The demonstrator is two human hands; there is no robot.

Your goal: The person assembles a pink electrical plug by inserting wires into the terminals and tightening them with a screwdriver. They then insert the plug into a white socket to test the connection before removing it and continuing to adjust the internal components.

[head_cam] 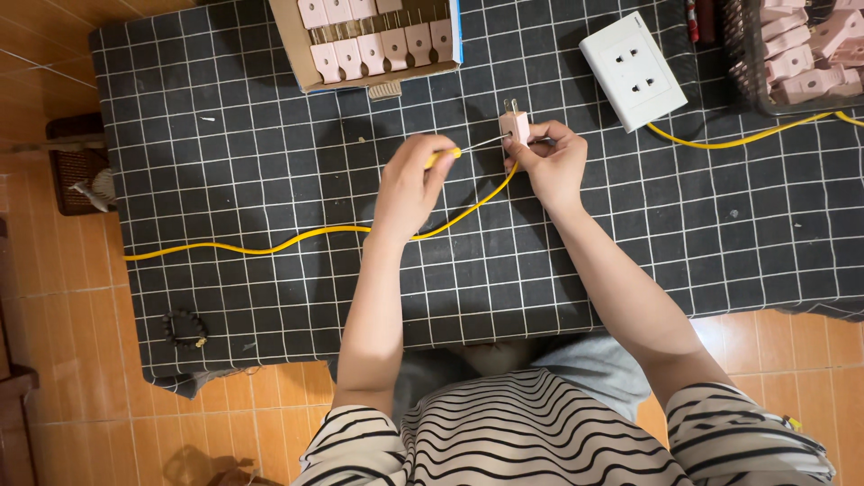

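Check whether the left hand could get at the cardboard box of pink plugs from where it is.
Probably yes. The left hand holds a screwdriver, so it is occupied, but only bare cloth lies between it and the box just beyond.

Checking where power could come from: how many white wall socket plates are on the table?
1: the white socket plate lies at the table's upper right, beyond the right hand. Others may be out of frame.
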